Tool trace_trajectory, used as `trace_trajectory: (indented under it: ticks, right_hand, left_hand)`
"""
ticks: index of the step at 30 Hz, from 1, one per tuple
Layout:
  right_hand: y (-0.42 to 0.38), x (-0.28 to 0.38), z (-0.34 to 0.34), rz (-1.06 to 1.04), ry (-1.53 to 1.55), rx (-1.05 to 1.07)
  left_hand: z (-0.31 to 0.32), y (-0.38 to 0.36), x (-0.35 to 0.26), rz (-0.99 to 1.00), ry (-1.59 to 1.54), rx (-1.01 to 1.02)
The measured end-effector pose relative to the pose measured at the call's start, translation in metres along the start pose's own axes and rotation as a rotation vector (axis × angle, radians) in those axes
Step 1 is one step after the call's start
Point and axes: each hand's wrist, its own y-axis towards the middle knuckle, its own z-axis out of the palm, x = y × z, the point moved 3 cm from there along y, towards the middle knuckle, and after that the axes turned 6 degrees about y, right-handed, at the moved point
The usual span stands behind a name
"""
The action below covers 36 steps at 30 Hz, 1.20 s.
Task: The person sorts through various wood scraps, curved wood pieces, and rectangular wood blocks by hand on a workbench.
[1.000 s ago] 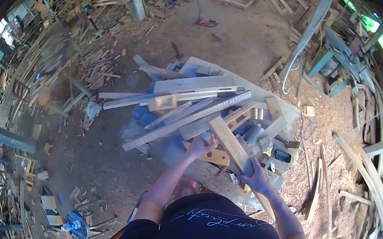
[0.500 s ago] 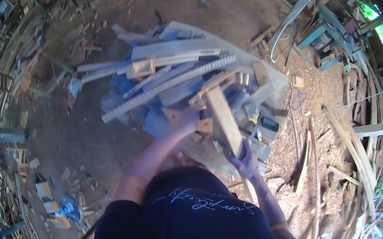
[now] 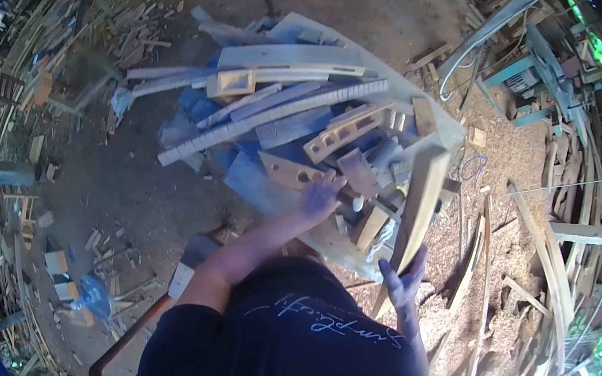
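Note:
My right hand (image 3: 405, 280) is wrapped round the lower part of a long wooden beam (image 3: 419, 202), which stands tilted at the table's right side. Over the near edge of the table, my left hand (image 3: 322, 197) has its fingers spread beside a wooden piece with round holes (image 3: 284, 171); whether it touches the piece is unclear. A slotted wooden piece (image 3: 345, 135) lies just beyond. Close to the left hand's right side are a small white object (image 3: 358, 203) and a dark reddish block (image 3: 356, 169).
Long wooden strips (image 3: 279, 121) and a small open wooden box (image 3: 235, 83) lie on the worktable (image 3: 302, 26). Wood shavings and curved boards (image 3: 545, 248) cover the ground at right. A chair (image 3: 186, 268) stands at lower left, and a teal machine (image 3: 521, 76) at upper right.
The beam has swung right and more upright in my right hand. My left hand has moved slightly right and opened, away from the slotted piece. The view has shifted, and a chair now shows.

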Motion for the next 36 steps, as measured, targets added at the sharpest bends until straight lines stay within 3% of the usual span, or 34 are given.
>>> trace_trajectory:
  ticks: [2,3,5,7,9,11,13,14,15,17,20,24,27,29,31,33,36]
  right_hand:
    - [-0.005,-0.022,-0.001,-0.110,-0.126,0.001]
    - [-0.007,-0.042,0.012,-0.035,0.134,0.034]
    - [-0.001,-0.056,0.014,0.159,-0.204,0.210]
    - [0.010,-0.016,0.007,0.190,-0.296,0.227]
    - [0.008,-0.002,0.002,0.254,-0.135,0.138]
    - [0.005,0.002,0.005,0.059,0.076,0.033]
    - [0.000,-0.025,0.016,0.122,0.245,0.065]
    - [0.004,-0.037,0.013,0.243,-0.090,0.215]
    - [0.006,-0.047,0.014,0.226,-0.268,0.271]
    - [0.003,-0.057,0.005,0.184,-0.309,0.237]
    - [0.004,-0.032,0.003,0.270,-0.241,0.210]
    - [0.000,-0.045,0.010,0.233,-0.214,0.202]
    - [-0.006,-0.054,0.008,0.263,-0.235,0.210]
    - [-0.006,-0.025,0.001,0.237,-0.300,0.197]
    - [-0.008,0.009,-0.005,0.101,-0.114,0.108]
    - [-0.013,0.002,-0.005,0.063,-0.137,0.109]
    - [-0.012,-0.030,0.014,0.090,-0.423,0.332]
  left_hand:
    - [0.008,0.003,0.003,0.004,-0.011,-0.029]
    - [0.009,0.006,0.004,-0.013,-0.030,-0.040]
    - [-0.002,0.012,0.001,-0.015,-0.035,0.032]
    - [0.003,0.012,0.002,0.034,-0.023,0.061]
    - [0.009,0.009,0.003,0.028,0.008,0.083]
    - [0.005,0.011,0.004,-0.005,0.013,0.091]
    - [0.001,0.016,0.004,-0.039,-0.009,0.109]
    - [-0.001,0.018,0.005,-0.082,-0.029,0.127]
    - [-0.002,0.017,0.006,-0.074,-0.029,0.125]
    - [-0.004,0.016,0.004,0.028,0.023,0.103]
    - [0.001,0.007,0.004,0.052,0.048,0.089]
    - [0.001,-0.004,-0.004,0.062,-0.020,0.099]
    - [0.010,-0.011,-0.001,0.087,-0.020,0.261]
    - [0.015,-0.018,0.008,0.045,-0.166,0.119]
    - [0.003,-0.014,0.011,0.042,-0.205,0.101]
    - [-0.012,-0.009,0.016,-0.019,-0.430,0.033]
    - [-0.017,-0.009,0.023,-0.047,-0.453,0.053]
